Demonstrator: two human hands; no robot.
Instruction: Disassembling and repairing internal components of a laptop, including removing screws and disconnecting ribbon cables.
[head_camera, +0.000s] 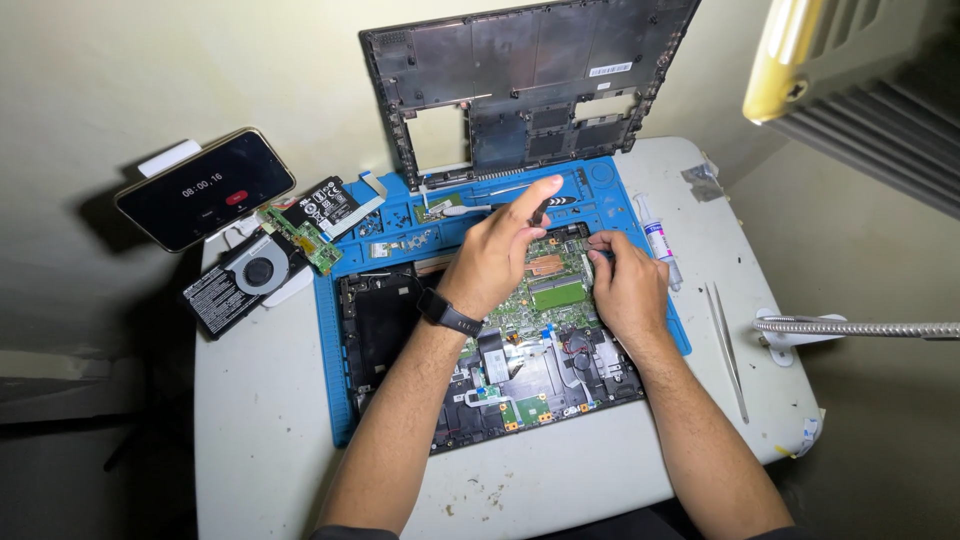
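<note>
The left hand pinches a slim dark tool, probably a screwdriver, tip down over the copper heat pipe at the far edge of the green motherboard. The right hand rests beside it with fingers curled on the board's right edge; whether it grips anything I cannot tell. The board sits in the opened laptop chassis on a blue work mat, whose far trays hold small parts. A slipping tip could gouge traces, and a loosened screw could fall among the components. A syringe of paste and tweezers lie well apart to the right.
</note>
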